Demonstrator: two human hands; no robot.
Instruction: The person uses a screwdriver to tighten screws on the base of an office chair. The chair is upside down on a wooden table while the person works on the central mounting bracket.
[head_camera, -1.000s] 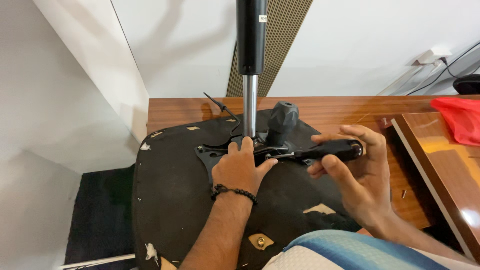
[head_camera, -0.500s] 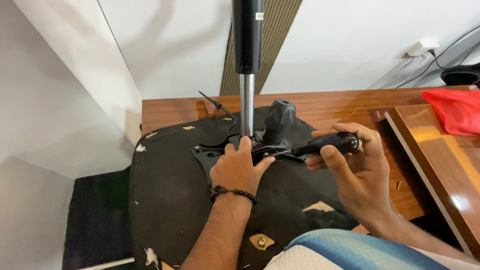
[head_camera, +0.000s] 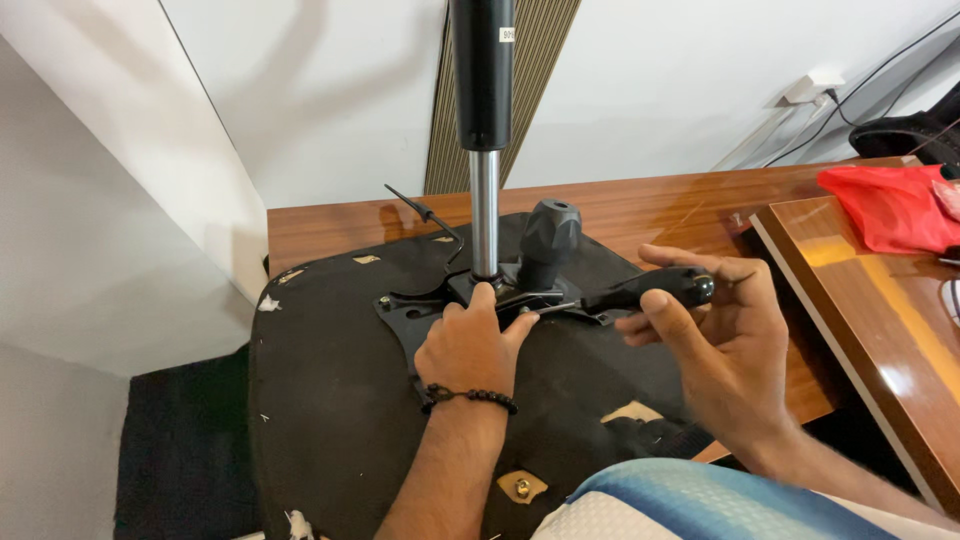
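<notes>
The screwdriver (head_camera: 640, 292) lies almost level just right of the picture's centre, its black handle pointing toward 3 o'clock and its thin metal shaft running toward 9 o'clock, where the tip meets the black metal mechanism plate (head_camera: 420, 318). The right hand (head_camera: 720, 350) has its grip wrapped around the handle, the fingers curled over the top and the thumb pressed against the near side. The left hand (head_camera: 470, 345), at 9 o'clock of the handle, rests flat on the plate with its grip spread and loose, the fingertips touching the metal just at the foot of the gas lift cylinder (head_camera: 484, 150); it clasps nothing that can be seen. A dark beaded bracelet (head_camera: 470, 397) circles that wrist.

The cylinder stands upright from the plate, a bright steel rod below and a thick black tube above, running out of view at 12 o'clock. Just beside it, at its 3 o'clock, sits a black ribbed knob (head_camera: 548, 232). A thin black lever (head_camera: 425, 215) sticks out from the plate toward 10 o'clock.

The plate is fixed to the underside of an upturned chair seat (head_camera: 330, 420), black and scuffed, with torn pale patches at its edges. The seat rests on a brown wooden tabletop (head_camera: 640, 210). At 2 o'clock, well apart from the hands, a red cloth (head_camera: 890, 208) lies on a glossy second tabletop (head_camera: 880, 300).
</notes>
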